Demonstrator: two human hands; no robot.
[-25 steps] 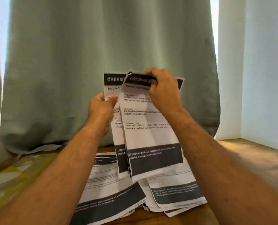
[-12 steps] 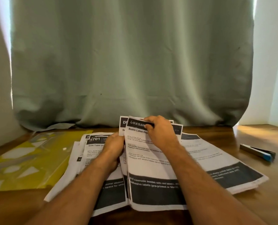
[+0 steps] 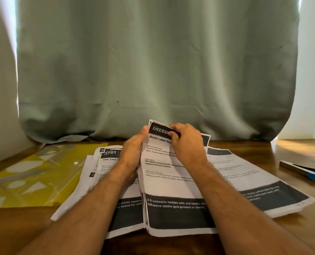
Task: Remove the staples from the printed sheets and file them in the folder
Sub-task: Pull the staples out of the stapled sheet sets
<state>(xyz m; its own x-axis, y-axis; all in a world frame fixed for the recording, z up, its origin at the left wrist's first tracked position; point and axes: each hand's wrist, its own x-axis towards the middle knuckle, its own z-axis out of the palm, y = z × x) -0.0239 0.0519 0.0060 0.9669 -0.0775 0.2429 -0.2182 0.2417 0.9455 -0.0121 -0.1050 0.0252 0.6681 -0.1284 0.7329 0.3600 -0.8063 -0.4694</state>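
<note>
Both hands hold a stapled set of printed sheets (image 3: 167,183), headed "DRESSING", tilted up at the middle of the wooden table. My left hand (image 3: 133,153) grips its left edge. My right hand (image 3: 187,144) pinches the black top band, and a small dark object shows under its fingers; I cannot tell what it is. More printed sheets lie flat on the left (image 3: 101,173) and on the right (image 3: 254,183). A yellow translucent folder (image 3: 31,173) lies at the far left.
A black tool with a blue end (image 3: 303,171) lies on the table at the right. A grey-green curtain (image 3: 153,70) hangs behind the table (image 3: 311,227), touching its back edge. White walls stand at both sides.
The held set has come down from in front of the curtain to just above the table. My left hand slid up its left edge toward the top corner.
</note>
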